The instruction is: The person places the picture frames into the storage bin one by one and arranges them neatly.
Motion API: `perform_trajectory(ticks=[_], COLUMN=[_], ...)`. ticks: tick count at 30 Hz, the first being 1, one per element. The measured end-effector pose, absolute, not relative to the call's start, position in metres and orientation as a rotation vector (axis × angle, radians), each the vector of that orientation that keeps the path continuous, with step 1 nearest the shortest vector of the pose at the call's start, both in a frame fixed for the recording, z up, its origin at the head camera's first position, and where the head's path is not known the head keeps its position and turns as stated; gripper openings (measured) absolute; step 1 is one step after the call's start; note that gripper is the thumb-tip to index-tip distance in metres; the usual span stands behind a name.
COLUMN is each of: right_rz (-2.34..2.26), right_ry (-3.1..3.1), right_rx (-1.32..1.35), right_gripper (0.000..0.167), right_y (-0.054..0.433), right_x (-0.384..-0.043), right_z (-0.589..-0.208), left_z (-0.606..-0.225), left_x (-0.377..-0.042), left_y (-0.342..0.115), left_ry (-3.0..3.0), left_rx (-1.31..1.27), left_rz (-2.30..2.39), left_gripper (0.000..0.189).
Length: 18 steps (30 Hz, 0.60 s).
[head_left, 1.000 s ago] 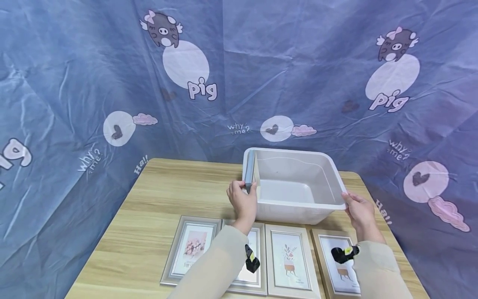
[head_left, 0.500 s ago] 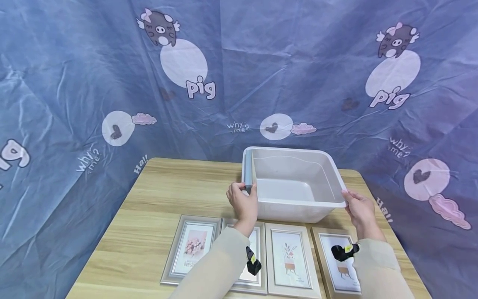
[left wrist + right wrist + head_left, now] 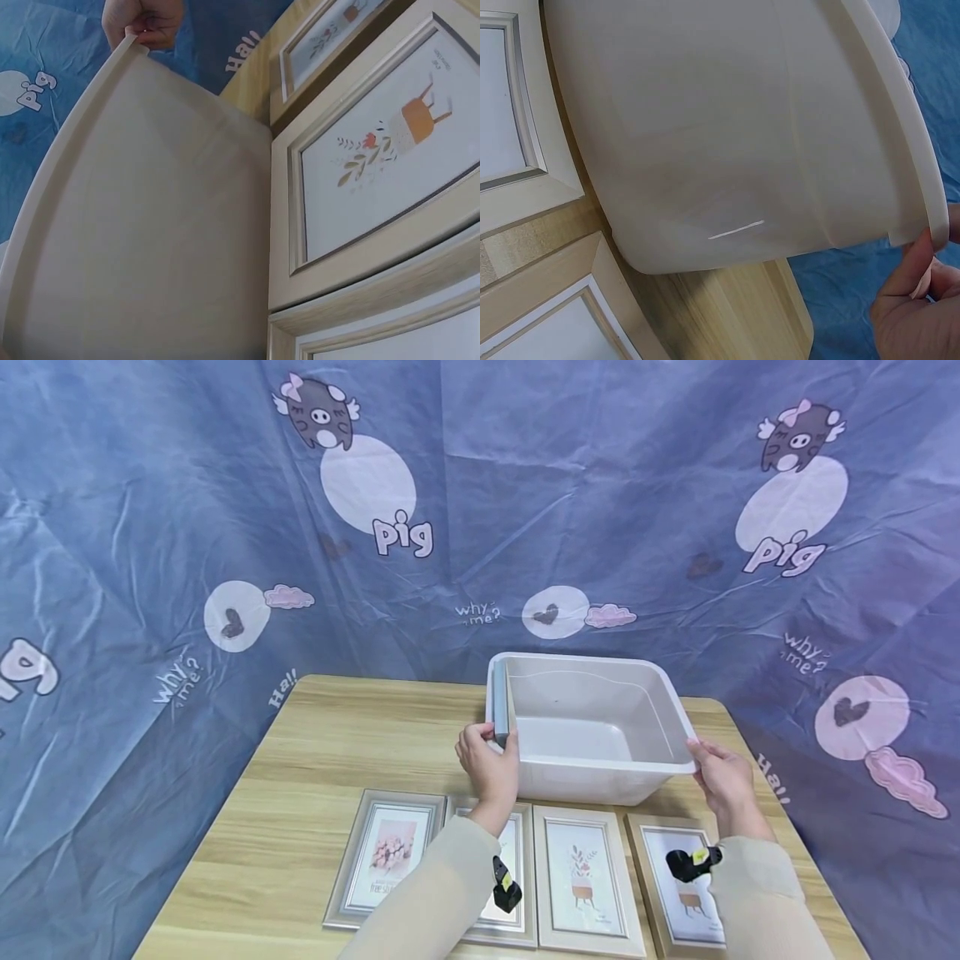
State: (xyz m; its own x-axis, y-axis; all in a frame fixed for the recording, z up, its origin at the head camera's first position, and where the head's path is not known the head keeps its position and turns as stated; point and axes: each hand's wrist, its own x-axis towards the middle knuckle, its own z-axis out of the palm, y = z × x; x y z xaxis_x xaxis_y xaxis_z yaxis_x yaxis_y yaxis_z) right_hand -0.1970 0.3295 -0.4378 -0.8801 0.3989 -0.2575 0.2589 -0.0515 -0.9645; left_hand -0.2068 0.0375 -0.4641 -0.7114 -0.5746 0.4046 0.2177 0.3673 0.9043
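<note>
A white plastic bin (image 3: 592,782) stands on the table's back half. Inside it, along the left wall, a picture frame (image 3: 502,697) with a grey-blue edge stands upright, seen edge-on. My left hand (image 3: 489,768) pinches its near end between thumb and fingers at the bin's front left corner. My right hand (image 3: 726,781) grips the front right corner of the bin's rim, thumb on top. In the right wrist view, the thumb and fingers of that hand (image 3: 915,307) pinch the rim. The left wrist view shows the bin's outer wall (image 3: 157,202); the left hand is hardly visible there.
In front of the bin lie several picture frames in a row: a silver one (image 3: 352,877) at left, another (image 3: 517,935) partly under my left sleeve, a pale one (image 3: 540,877), and a beige one (image 3: 645,877) partly behind my right sleeve. A blue printed curtain (image 3: 450,485) hangs behind the table.
The far end of the upright picture frame has shifted slightly left, toward the bin's left wall. Both hands keep their holds in nearly the same places.
</note>
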Motion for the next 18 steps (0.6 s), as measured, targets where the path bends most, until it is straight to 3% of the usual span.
perform_trajectory(ticks=[18], right_rz=[2.051], right_ry=[-2.115], right_rx=[-0.715], right_gripper=[0.061], right_y=[0.3285], right_x=[-0.1954], right_z=[-0.4369], left_z=[-0.4680], left_x=[-0.2076], left_y=[0.0332], left_ry=[-1.939], left_rx=[0.240], left_rz=[-1.369], left_gripper=[0.034])
